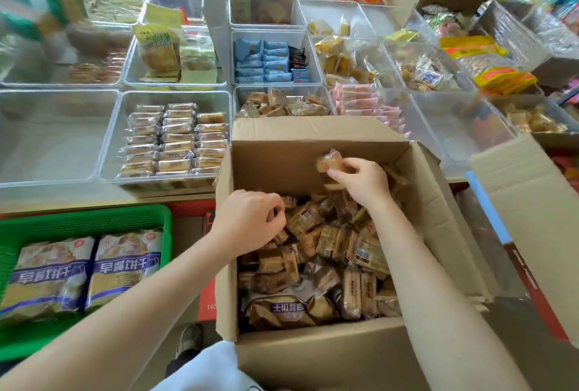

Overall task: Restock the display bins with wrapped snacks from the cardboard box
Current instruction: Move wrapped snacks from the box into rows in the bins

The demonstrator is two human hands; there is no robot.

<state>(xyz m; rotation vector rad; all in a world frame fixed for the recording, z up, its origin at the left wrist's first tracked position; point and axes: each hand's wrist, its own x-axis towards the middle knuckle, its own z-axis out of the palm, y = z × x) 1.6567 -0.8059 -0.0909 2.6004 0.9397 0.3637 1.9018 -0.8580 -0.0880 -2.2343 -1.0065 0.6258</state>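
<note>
Head view, looking down into an open brown cardboard box (445, 202) holding a loose heap of small brown-and-gold wrapped snacks (329, 243), with a larger purple-banded bag lying at the near end. Right hand (363, 182): raised above the heap near the far wall of the box, thumb and fingers pinching one clear-wrapped tan snack piece (330, 161) clear of the pile. Left hand (250, 221): fingers curled down at the left edge of the heap, tips among the wrappers; cannot tell whether it has hold of any. Beyond the box, a grid of clear plastic display bins (175, 94): one to the left with tidy rows of pale gold wrapped bars (178, 140); one directly behind the far flap with loose brown wrapped pieces (282, 103); one further back with blue packets (266, 61); one to the right with pink packets (363, 100). Low left, a green slotted plastic basket (84, 218) containing two large bags with purple bands (84, 271), side by side
</note>
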